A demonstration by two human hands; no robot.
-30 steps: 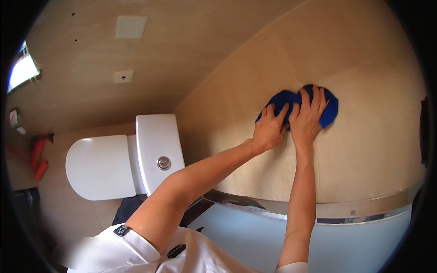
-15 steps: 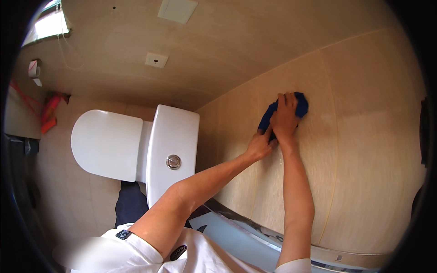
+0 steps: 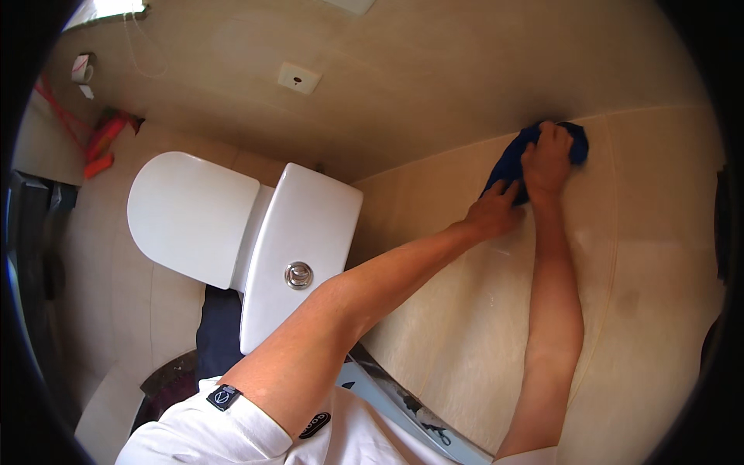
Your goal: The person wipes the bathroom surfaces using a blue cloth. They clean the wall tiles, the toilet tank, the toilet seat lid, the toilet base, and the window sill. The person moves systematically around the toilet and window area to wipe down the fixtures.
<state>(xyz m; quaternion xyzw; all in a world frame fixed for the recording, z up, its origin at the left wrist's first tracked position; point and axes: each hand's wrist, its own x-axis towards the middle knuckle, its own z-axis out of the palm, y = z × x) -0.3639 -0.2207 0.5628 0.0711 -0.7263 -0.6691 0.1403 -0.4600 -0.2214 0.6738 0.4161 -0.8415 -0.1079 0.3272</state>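
Note:
A dark blue cloth (image 3: 508,167) lies bunched against the beige tiled wall (image 3: 480,310), close to the corner where it meets the adjoining wall. My right hand (image 3: 549,159) presses on the cloth with its fingers curled over it; part of the cloth sticks out past the fingertips. Just lower and to the left, my left hand (image 3: 496,211) has its fingers on the cloth's lower edge. Both arms reach out to the right, the left one passing in front of the toilet tank's corner.
A white toilet (image 3: 190,217) with its lid down stands at left, a round chrome flush button (image 3: 298,275) on its tank. A wall socket (image 3: 299,78), a toilet paper roll (image 3: 82,70) and a red object (image 3: 105,143) sit beyond. A patterned dark edge (image 3: 411,403) runs below my arms.
Both hands and the blue cloth have moved up and to the right along the tiled wall, closer to the corner. The view has shifted and turned slightly.

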